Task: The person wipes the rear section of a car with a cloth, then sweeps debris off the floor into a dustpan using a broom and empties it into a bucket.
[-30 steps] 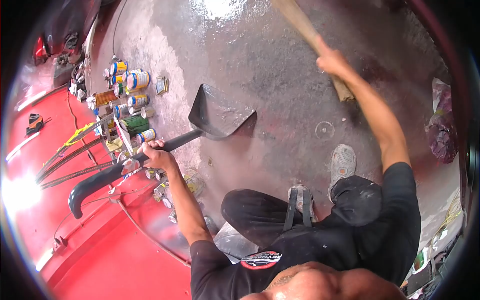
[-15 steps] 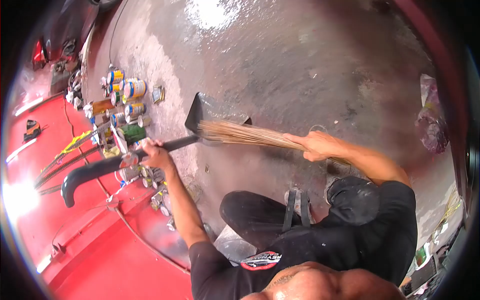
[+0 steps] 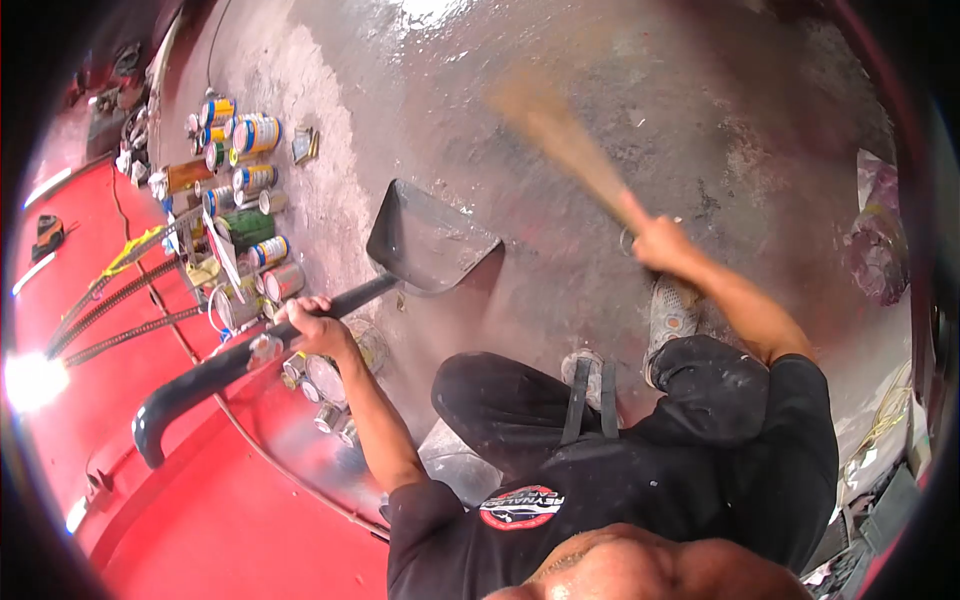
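Note:
My left hand (image 3: pixel 318 328) is closed round the black handle of a long-handled dustpan (image 3: pixel 436 240). The pan rests on the concrete floor in front of me, and its curved handle end reaches to the lower left. In my right hand (image 3: pixel 662 246) is a stick broom (image 3: pixel 570 145), gripped at its bundled end. Its bristles fan out to the upper left, smeared by motion, beyond the pan and apart from it. Whether the bristle tips touch the floor I cannot tell.
Several paint cans (image 3: pixel 258 134) stand along the left beside a red wall (image 3: pixel 230 530). A small flat item (image 3: pixel 305 146) lies near them. At the far right is a crumpled plastic-wrapped bundle (image 3: pixel 874 255). My shoes (image 3: pixel 672 318) are on the floor close to the broom hand.
My right hand has swung the broom from over the dustpan up and to the right, away from the pan. The dustpan's handle end has dipped slightly in view; my left hand keeps its grip.

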A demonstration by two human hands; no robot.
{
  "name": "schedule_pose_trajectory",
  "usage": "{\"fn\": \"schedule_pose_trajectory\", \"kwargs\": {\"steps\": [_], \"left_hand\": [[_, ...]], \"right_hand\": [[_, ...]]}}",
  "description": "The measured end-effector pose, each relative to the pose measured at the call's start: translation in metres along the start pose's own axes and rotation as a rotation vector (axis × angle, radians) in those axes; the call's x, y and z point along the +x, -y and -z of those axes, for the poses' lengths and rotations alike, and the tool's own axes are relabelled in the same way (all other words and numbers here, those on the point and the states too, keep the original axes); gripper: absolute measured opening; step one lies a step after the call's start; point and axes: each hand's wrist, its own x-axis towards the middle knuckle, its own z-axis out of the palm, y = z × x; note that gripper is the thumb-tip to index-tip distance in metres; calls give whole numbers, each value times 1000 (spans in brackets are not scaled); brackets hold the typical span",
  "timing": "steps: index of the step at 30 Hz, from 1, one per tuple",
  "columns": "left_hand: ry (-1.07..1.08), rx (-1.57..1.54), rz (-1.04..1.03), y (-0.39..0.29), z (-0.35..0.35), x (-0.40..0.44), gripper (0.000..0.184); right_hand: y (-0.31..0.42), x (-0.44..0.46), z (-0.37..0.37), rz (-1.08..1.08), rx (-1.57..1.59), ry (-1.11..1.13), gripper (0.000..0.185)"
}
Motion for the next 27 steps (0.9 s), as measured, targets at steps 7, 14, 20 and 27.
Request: {"fn": "schedule_pose_trajectory", "kwargs": {"steps": [7,14,20,27], "left_hand": [[-10,50,-45,1,-5,-3,14],[-76,59,-44,-1,-2,-8,11],[-47,82,-87,-2,2,-5,13],[-107,18,-23,-2,-2,-5,11]], "right_hand": [[87,-40,-30,378,-102,496,91],[77,-6,86,433,26,246,88],[80,162,127,281,17,-366,89],[63,87,13,480,-350,126,88]]}}
